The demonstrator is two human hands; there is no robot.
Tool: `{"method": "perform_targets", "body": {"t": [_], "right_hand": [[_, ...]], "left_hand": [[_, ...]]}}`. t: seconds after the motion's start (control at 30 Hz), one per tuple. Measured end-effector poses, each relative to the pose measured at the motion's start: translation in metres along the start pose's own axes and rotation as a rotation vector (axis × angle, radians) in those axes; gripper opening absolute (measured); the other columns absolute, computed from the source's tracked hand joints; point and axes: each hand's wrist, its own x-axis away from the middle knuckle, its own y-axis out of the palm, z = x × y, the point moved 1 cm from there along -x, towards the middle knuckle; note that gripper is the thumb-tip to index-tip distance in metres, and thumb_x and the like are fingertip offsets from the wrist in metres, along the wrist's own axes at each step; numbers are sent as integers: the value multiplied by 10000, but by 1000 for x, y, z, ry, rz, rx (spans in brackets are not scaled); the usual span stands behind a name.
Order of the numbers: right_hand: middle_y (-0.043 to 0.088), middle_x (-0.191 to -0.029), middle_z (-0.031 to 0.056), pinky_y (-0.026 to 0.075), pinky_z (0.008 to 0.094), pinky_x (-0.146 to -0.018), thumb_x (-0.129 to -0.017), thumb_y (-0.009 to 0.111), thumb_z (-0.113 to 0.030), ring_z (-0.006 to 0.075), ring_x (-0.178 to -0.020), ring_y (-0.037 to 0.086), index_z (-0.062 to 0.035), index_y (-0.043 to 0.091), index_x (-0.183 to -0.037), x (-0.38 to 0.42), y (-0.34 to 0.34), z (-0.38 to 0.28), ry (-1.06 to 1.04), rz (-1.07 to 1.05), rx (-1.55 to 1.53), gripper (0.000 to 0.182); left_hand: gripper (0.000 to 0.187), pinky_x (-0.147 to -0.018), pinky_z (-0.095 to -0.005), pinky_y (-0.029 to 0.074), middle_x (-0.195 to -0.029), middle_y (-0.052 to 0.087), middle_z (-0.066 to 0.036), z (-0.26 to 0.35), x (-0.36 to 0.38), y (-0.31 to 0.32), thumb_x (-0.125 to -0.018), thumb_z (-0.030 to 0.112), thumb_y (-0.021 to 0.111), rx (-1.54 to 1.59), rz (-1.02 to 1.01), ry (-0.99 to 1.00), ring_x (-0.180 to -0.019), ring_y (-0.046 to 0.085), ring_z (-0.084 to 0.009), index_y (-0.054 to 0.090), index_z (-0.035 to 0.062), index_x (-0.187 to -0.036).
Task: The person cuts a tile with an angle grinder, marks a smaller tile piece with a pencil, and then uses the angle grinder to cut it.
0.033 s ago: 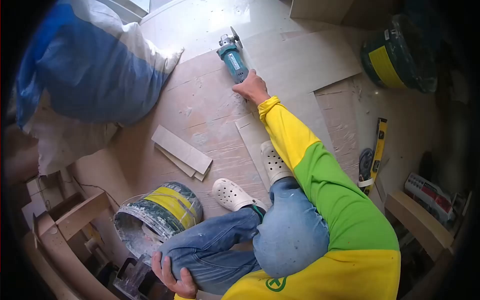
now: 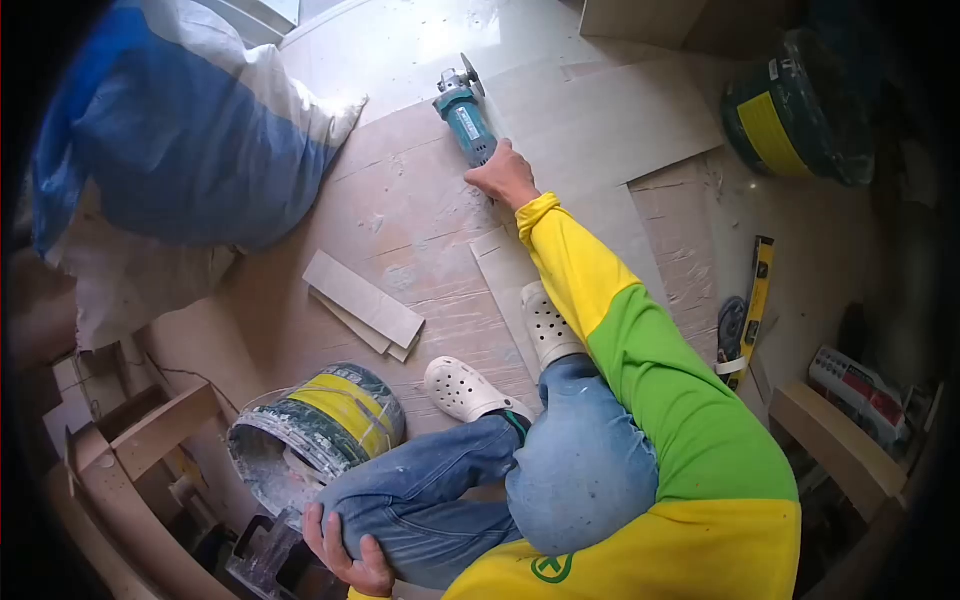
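Observation:
My right hand (image 2: pixel 507 178) is at the end of an outstretched arm, its fingers closed around the rear of a teal angle grinder (image 2: pixel 468 128). The grinder's metal head and thin disc (image 2: pixel 471 76) point away from me, close over the floor. Large flat tiles (image 2: pixel 600 120) lie just right of the grinder. Down at the lower left, my left hand (image 2: pixel 345 550) rests on my jeans (image 2: pixel 400 510) at the knee, fingers spread with the thumb apart and nothing held.
A paint-smeared bucket (image 2: pixel 345 405) lies on its side by my left knee, near narrow tile strips (image 2: pixel 362 300). A bulging blue-and-white sack (image 2: pixel 190 140) stands at left. Another bucket (image 2: pixel 765 135), a yellow spirit level (image 2: pixel 760 300) and a wooden beam (image 2: pixel 838 440) are at right.

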Motion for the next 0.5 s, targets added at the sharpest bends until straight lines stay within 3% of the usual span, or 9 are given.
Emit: {"method": "perform_targets", "body": {"t": [0.5], "right_hand": [[653, -1239, 260, 517, 420, -1018, -729, 760, -344, 402, -1150, 653, 23, 462, -1332, 26, -3, 8, 2, -17, -6, 767]], "left_hand": [[516, -1201, -557, 248, -1534, 436, -230, -1, 3, -1, -1017, 388, 533, -10, 22, -16, -1425, 406, -427, 518, 69, -1422]]}}
